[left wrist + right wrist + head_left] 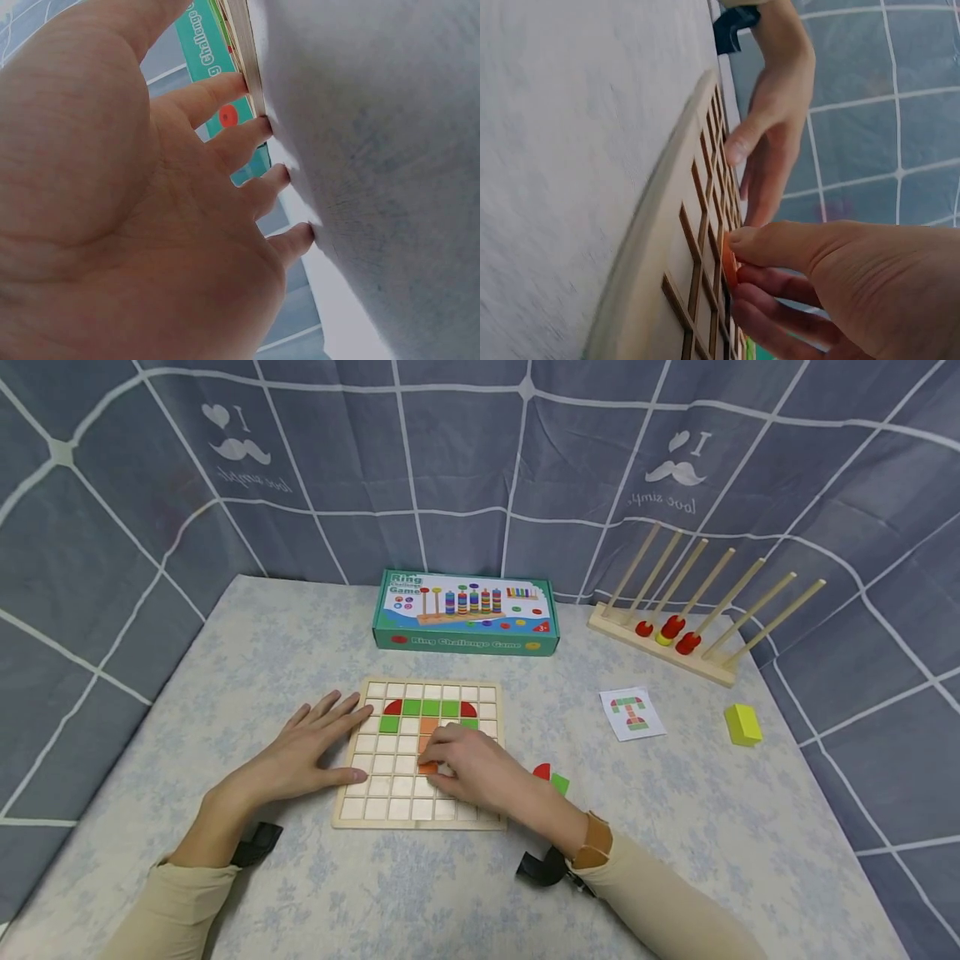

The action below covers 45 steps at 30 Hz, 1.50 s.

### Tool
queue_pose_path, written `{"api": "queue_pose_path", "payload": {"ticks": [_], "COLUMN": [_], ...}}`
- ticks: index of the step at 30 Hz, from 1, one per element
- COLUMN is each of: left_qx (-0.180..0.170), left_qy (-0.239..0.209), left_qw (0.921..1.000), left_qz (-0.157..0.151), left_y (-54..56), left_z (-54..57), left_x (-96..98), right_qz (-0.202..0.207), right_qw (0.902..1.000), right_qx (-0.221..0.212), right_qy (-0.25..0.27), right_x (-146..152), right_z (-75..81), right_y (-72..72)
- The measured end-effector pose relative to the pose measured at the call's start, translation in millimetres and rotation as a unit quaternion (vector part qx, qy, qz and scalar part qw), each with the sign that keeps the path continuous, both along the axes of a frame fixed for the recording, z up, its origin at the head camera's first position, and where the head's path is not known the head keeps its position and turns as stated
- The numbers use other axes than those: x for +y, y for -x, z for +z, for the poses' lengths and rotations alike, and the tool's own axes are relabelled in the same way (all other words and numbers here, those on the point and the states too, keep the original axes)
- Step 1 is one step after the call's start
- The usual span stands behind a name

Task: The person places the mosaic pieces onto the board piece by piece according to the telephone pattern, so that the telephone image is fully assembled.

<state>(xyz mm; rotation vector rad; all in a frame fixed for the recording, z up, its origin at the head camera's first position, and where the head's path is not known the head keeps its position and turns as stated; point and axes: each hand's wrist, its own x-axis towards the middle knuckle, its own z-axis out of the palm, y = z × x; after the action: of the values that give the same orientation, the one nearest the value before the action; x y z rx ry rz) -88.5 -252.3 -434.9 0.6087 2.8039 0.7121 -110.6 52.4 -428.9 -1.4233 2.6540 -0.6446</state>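
A wooden grid board (375, 810) lies on the table in the head view. Along its upper part run green square tiles (431, 707) between two red quarter-round tiles (468, 709), with one green tile below each end. Orange tiles (428, 725) go down a middle column, partly covered by my right hand (480, 767). Thumb and fingertips of that hand pinch an orange square tile (730, 261) at the grid. My left hand (303, 756) rests at the board's left edge, fingers spread, thumb and fingertips touching the frame.
Beside my right forearm lie a loose red tile (542, 771) and green tile (559, 783). A pattern card (651, 727) is further right, near a yellow block (742, 725). Behind stand a Ring Challenge Game box (465, 642) and a peg rack (705, 668) with a few rings.
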Motion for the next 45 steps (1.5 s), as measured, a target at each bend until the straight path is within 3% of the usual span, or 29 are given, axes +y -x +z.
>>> {"api": "queue_pose_path", "payload": {"ticks": [6,10,16,25,34,45], "left_qx": [0.005,0.005,0.004,-0.001,0.005,0.004], "left_qy": [0.000,0.000,-0.002,-0.005,-0.004,-0.011], "left_qw": [1.0000,1.0000,1.0000,1.0000,1.0000,0.9999], "left_qz": [-0.001,-0.001,-0.004,-0.002,-0.001,-0.006], "left_y": [-0.3,-0.1,0.9,1.1,1.4,2.3], "left_z": [-0.3,-0.7,-2.1,-2.8,-4.1,-2.8], "left_x": [0.4,0.4,-0.1,-2.6,-2.3,-3.3], "right_qz": [0.019,0.007,-0.023,-0.080,-0.128,-0.107], "right_qw": [0.9985,0.9997,0.9989,0.9873,0.9802,0.9797], "right_qx": [0.038,0.008,-0.028,-0.107,-0.136,-0.161], "right_qy": [-0.035,-0.021,0.031,0.086,0.066,0.052], "right_x": [2.8,11.4,41.4,89.8,130.8,142.3], "right_z": [1.0,3.5,5.4,6.7,-0.7,-8.0], "right_y": [-10.8,-11.5,-0.4,13.9,18.3,21.5]}}
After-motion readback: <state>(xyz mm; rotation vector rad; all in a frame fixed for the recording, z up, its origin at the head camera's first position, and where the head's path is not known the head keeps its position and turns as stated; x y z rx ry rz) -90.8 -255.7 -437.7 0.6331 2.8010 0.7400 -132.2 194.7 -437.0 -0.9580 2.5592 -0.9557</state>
